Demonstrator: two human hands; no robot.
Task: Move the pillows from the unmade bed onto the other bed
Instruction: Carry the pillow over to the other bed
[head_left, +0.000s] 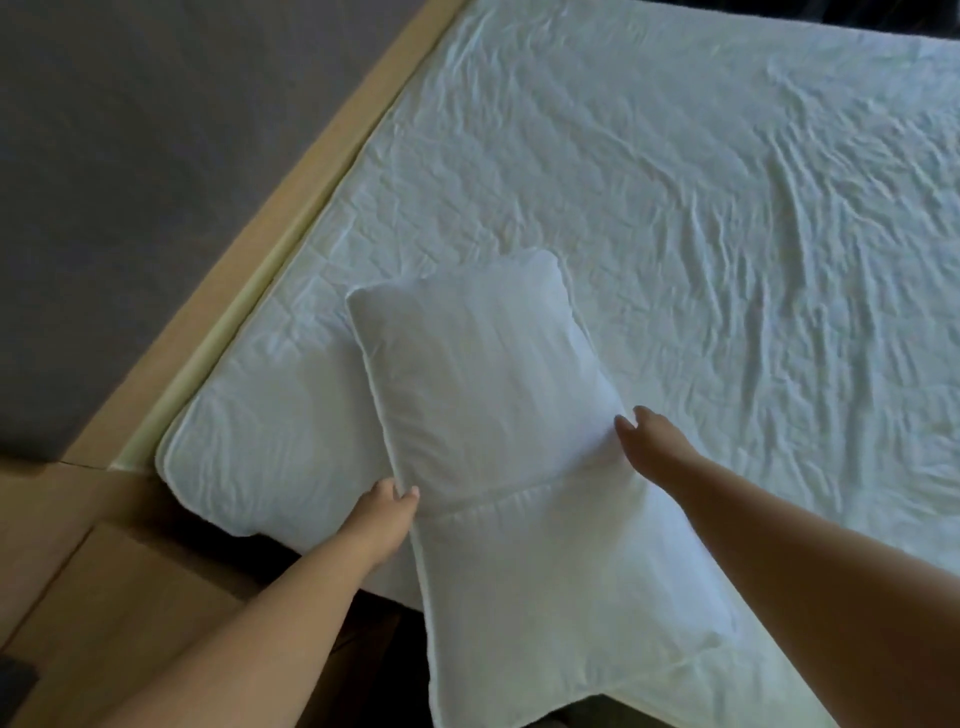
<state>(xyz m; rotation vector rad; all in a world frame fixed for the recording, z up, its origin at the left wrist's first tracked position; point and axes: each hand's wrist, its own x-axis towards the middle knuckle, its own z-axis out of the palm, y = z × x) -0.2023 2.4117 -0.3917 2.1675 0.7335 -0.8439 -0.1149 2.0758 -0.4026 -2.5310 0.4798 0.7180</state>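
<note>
A white pillow (488, 374) lies tilted over the near left corner of a bed with a wrinkled white sheet (701, 197). A second white pillow (545, 587) sits below it, partly under its lower edge and hanging past the bed's near edge. My left hand (382, 519) pinches the upper pillow's lower left corner. My right hand (654, 441) grips the same pillow's lower right edge, fingers curled into the fabric. Only this one bed is in view.
A light wooden bed frame (218, 306) runs along the mattress's left side against a grey wall (130, 156). A wooden bedside surface (104, 587) stands at the lower left. A dark gap (374, 623) lies between it and the bed.
</note>
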